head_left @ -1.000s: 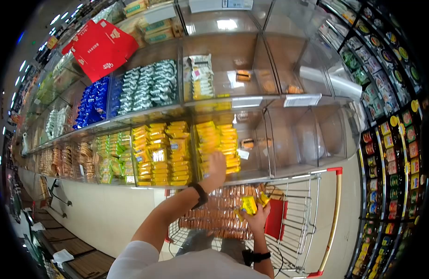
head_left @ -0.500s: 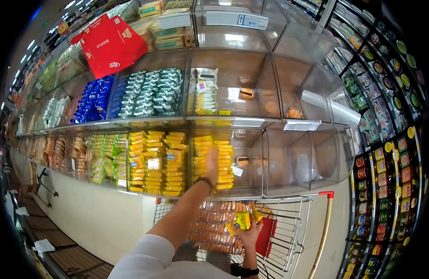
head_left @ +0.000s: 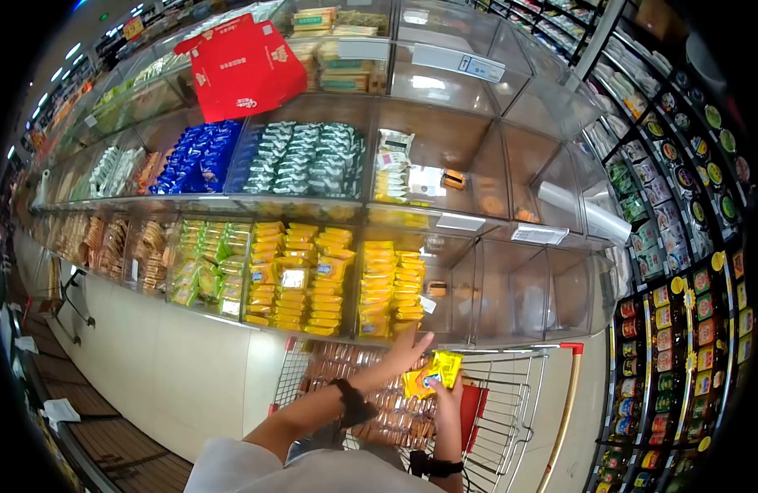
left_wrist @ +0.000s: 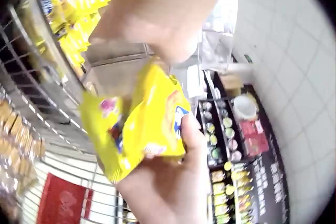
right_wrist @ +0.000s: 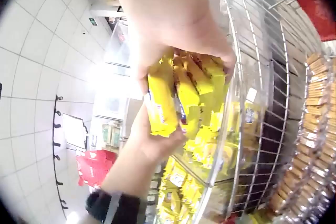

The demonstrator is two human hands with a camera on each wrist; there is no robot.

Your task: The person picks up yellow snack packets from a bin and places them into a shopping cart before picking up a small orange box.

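Observation:
My right hand (head_left: 448, 399) grips several yellow packets (head_left: 433, 375) above the cart; its thumb lies over them in the left wrist view. In the right wrist view, that hand (right_wrist: 181, 40) spans the bunched packets (right_wrist: 161, 100) from above. My left hand (head_left: 405, 355) is beside them, thumb spread; in the right wrist view it (right_wrist: 149, 145) comes up against their lower end, its fingertips partly hidden. Rows of yellow packets (head_left: 379, 287) stand in the clear bin just beyond the hands.
A wire cart (head_left: 510, 403) below holds many brown-looking packs (head_left: 329, 366) and a red item (head_left: 472, 415). Clear bins hold blue packets (head_left: 198, 160) and green-and-white packets (head_left: 305, 160). A red sign (head_left: 243, 70) leans over the upper bins.
My left hand has come back from the yellow packet bin to beside my right hand, which still grips its packets. The head view has shifted.

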